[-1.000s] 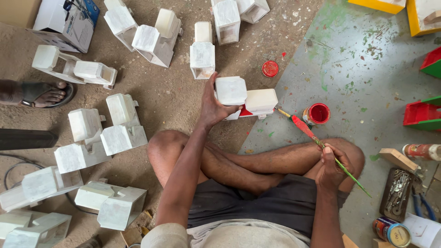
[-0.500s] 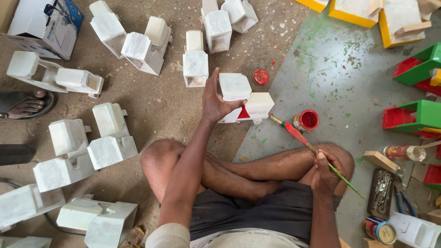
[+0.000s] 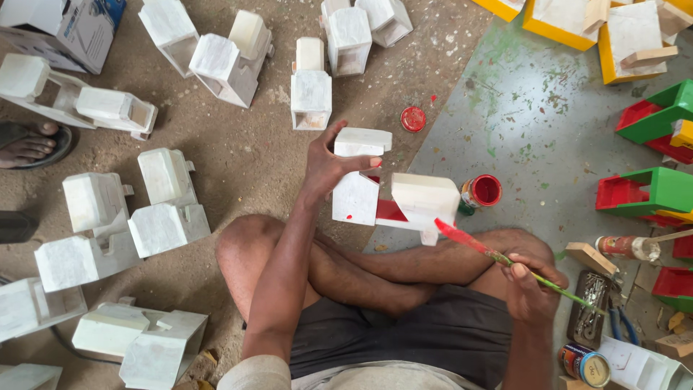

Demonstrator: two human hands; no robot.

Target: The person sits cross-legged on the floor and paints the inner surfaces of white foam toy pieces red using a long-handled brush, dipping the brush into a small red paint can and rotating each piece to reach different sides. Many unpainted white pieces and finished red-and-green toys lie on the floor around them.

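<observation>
left hand (image 3: 328, 170) clamps the white wooden toy truck (image 3: 390, 191) off the floor, tilted so its half-red inner face meets the brush. right hand (image 3: 530, 289) pinches a red-tipped paintbrush (image 3: 498, 256), open red paint tin (image 3: 482, 192) just beside.

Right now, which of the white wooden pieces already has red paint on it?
The white piece gripped by the left hand: red shows between its blocks. The other white pieces on the ground are unpainted.

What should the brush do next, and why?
Probably touch the red-tipped brush to the white wooden toy held by the left hand. The right hand has the brush tip right beside it, and most of the toy is not yet painted.
</observation>
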